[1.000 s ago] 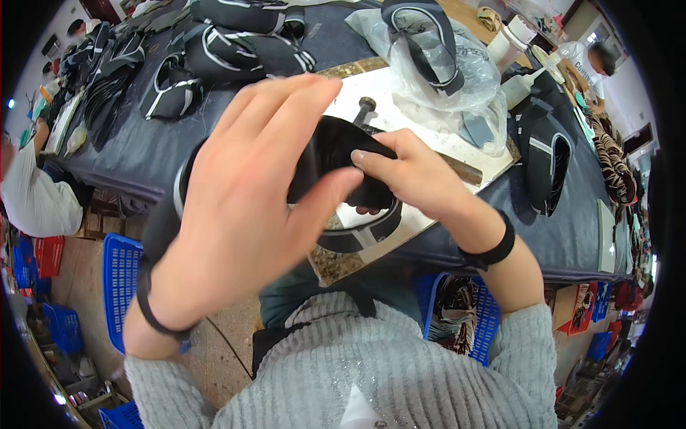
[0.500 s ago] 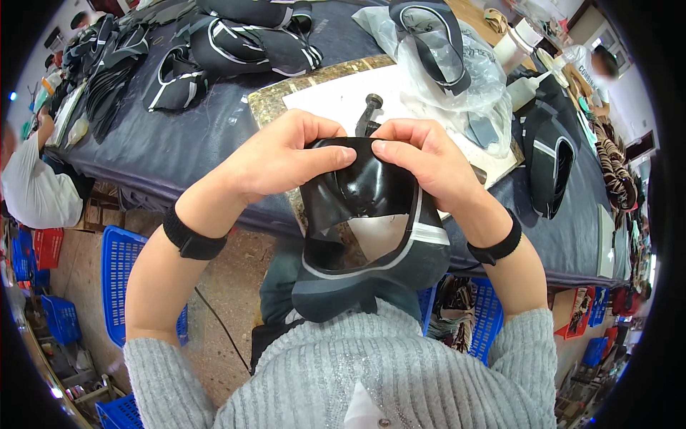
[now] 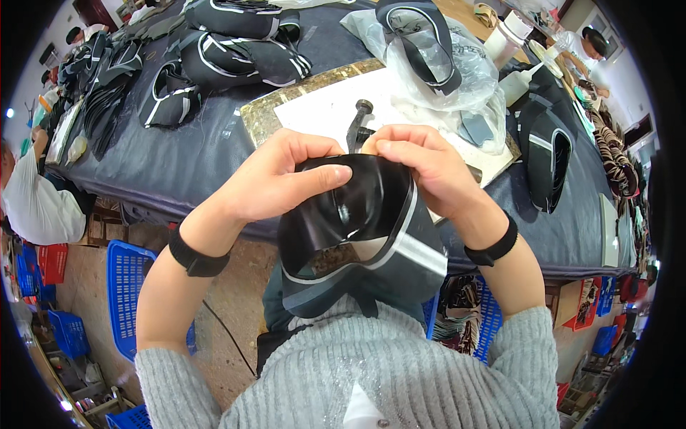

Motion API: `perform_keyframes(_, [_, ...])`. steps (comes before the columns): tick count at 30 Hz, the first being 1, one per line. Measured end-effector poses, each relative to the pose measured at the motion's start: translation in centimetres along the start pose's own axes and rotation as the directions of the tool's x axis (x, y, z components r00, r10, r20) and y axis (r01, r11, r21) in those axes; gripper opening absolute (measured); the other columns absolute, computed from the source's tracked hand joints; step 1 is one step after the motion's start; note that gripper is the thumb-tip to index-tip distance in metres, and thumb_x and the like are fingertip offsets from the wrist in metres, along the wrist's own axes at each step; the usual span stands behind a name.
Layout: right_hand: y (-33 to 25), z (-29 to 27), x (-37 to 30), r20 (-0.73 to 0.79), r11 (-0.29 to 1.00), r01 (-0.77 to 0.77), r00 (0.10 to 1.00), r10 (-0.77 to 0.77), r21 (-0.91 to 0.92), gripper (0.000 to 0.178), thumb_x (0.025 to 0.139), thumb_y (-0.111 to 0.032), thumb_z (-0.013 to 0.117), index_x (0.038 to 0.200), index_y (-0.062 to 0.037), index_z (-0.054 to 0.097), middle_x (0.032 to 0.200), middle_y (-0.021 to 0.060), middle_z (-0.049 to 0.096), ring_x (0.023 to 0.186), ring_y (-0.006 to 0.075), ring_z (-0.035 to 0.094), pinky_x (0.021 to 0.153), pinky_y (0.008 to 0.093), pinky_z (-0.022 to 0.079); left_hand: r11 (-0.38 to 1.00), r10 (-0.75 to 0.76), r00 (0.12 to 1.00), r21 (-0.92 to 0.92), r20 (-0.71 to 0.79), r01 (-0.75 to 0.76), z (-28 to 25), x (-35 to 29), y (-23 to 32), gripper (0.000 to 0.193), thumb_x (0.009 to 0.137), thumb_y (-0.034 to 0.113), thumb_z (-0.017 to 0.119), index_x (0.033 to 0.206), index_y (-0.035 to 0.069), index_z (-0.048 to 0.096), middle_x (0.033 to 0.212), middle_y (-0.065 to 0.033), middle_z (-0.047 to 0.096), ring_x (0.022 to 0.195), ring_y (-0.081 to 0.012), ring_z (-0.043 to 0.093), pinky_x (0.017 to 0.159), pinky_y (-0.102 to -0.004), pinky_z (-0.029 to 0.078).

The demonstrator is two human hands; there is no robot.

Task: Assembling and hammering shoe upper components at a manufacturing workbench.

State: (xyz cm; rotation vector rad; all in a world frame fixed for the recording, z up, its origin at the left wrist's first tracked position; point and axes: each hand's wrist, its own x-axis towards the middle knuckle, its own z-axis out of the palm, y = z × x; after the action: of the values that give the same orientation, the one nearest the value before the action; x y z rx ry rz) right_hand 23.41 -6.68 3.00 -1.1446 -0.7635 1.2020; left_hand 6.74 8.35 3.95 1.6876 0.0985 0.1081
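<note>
Between my two hands hangs a black neoprene piece (image 3: 379, 189), glossy inside, with a light grey trim line and an open loop facing up. My left hand (image 3: 282, 175) pinches its far edge, thumb on the glossy face and fingers behind. Close beside it, my right hand (image 3: 429, 164) grips the same edge, thumb and fingers together. The piece hangs down toward my lap, its lower rim near my sweater. Just beyond my fingertips, a dark hammer-like metal tool (image 3: 359, 120) rests on a white board (image 3: 311, 107); its lower part is hidden.
The board lies on a speckled stone slab (image 3: 261, 118) on the dark-covered table (image 3: 200, 161). Similar black pieces (image 3: 229, 61) are heaped far left; another (image 3: 549, 161) stands right. Clear plastic bag (image 3: 457, 79), white squeeze bottle (image 3: 516, 84), blue baskets (image 3: 128, 300) around me. Other people sit at both sides.
The neoprene piece has tilted and shifted slightly toward me and left, its side turned more. My right thumb has moved toward the edge of the piece. Both hands still hold it.
</note>
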Motion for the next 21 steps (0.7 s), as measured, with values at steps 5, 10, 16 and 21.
perform_keyframes(5, [-2.5,0.2,-0.8,0.061,0.991,-0.102,0.992,0.107,-0.089,0.028,0.096,-0.027,0.051,0.098,-0.0018,0.062,0.081,0.0059,0.066,0.071,0.0122,0.063,0.058,0.0262,0.053,0.99,0.05,0.999,0.132,-0.01,-0.048,0.5,0.2,0.7,0.013,0.09,0.01,0.061,0.089,-0.001,0.067,0.073,0.005,0.059,0.069,-0.0027,0.048,0.062,-0.0222,0.043])
perform_keyframes(10, [-3.0,0.7,-0.9,0.145,0.812,0.142,0.987,-0.071,-0.566,0.012,0.089,-0.01,0.061,0.096,0.0004,0.063,0.077,0.0006,0.062,0.071,0.0061,0.058,0.059,0.0203,0.048,0.9,0.089,0.995,0.432,-0.044,-0.061,1.7,0.8,2.1,0.011,0.086,0.006,0.061,0.086,-0.004,0.063,0.07,-0.0025,0.059,0.069,-0.0039,0.049,0.062,-0.024,0.043])
perform_keyframes(16, [-3.7,-1.5,-2.2,-0.062,0.78,0.224,0.946,-0.318,-0.584,0.007,0.081,-0.004,0.06,0.078,0.002,0.061,0.065,0.0037,0.06,0.059,0.0069,0.054,0.053,0.0247,0.043,0.911,-0.039,0.998,0.412,0.049,0.015,1.6,2.6,3.9,0.033,0.079,0.019,0.072,0.101,-0.004,0.063,0.08,-0.0125,0.068,0.069,-0.0145,0.061,0.062,-0.0301,0.048])
perform_keyframes(21, [-5.2,-7.6,-6.1,-0.315,0.524,0.257,0.563,-0.764,-0.812,0.009,0.082,-0.009,0.06,0.08,0.0,0.061,0.067,0.0091,0.061,0.059,0.0145,0.058,0.054,0.029,0.046,0.766,-0.256,0.963,0.625,0.08,0.152,1.0,5.0,1.5,0.03,0.077,0.013,0.069,0.103,-0.002,0.063,0.082,-0.0098,0.065,0.078,-0.0139,0.057,0.074,-0.0322,0.048])
